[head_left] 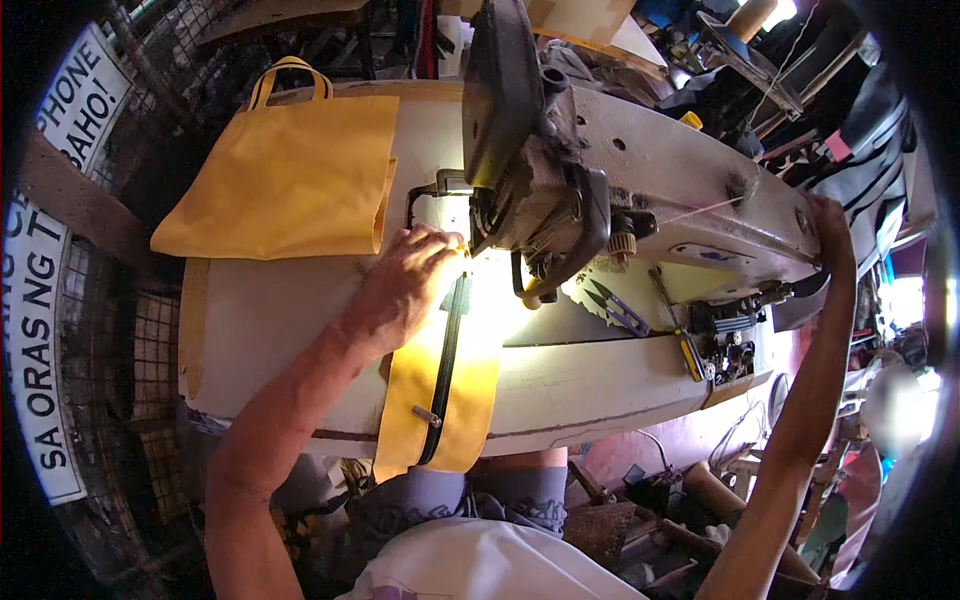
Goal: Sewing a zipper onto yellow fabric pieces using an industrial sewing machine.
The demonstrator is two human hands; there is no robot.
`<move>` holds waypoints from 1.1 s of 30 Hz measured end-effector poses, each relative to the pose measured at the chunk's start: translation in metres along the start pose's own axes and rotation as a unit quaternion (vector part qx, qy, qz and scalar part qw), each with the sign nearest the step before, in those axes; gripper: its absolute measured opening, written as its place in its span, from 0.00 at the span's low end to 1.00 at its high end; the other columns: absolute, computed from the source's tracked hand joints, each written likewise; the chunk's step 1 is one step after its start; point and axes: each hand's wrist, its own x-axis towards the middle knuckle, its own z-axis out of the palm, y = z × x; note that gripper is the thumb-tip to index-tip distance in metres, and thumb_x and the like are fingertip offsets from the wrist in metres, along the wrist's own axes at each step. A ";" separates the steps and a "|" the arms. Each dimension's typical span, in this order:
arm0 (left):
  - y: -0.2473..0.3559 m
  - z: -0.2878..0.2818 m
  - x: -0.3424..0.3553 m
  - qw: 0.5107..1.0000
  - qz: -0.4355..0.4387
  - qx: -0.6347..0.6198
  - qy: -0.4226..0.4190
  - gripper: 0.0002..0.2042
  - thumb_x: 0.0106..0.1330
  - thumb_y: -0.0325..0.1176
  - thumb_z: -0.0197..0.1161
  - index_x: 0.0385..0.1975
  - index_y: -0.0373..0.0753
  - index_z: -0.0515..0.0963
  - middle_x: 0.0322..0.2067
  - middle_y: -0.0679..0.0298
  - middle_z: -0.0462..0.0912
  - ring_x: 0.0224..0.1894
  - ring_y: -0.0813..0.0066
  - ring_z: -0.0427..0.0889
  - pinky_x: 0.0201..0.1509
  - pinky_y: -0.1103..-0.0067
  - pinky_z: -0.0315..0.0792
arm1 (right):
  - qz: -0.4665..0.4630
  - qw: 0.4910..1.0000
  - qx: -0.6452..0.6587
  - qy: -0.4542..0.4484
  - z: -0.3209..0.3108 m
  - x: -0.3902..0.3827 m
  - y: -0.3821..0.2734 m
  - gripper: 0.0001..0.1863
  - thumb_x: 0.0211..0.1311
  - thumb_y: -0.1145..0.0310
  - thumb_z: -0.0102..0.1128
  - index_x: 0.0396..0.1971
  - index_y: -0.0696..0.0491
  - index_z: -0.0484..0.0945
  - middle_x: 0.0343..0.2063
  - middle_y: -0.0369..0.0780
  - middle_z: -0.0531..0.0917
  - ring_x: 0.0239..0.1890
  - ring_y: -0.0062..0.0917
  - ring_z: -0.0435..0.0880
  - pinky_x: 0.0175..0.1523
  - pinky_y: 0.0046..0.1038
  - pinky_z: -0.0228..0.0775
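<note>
A yellow strip of leather-like material (470, 385) with a black zipper (446, 365) down its middle runs from under the sewing machine (690, 150) over the table's near edge. Near its lower end sits the metal zipper slider (427, 415). My left hand (405, 285) pinches the strip's far end, right beside the brightly lit needle area; glare and the machine head hide the needle and fingertips in part. At the machine's right end, my right hand (832, 228) curls over the dark handwheel (803, 302).
A yellow bag with striped handles (290, 180) lies at the table's (280, 315) far left. Thread snips (622, 310) and a yellow-handled screwdriver (690, 355) rest right of the needle area. Wire mesh (160, 360) stands at the left; a thread stand (750, 55) rises behind.
</note>
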 end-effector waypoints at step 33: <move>-0.009 0.012 0.000 0.993 -0.062 -0.094 0.027 0.17 0.51 0.21 0.64 0.42 0.35 0.79 0.46 0.60 0.82 0.55 0.64 0.76 0.60 0.69 0.67 | 0.152 0.881 0.007 0.448 0.140 -0.114 0.023 0.24 0.70 0.71 0.48 0.65 0.57 0.66 0.55 0.48 0.76 0.55 0.40 0.77 0.59 0.40 0.71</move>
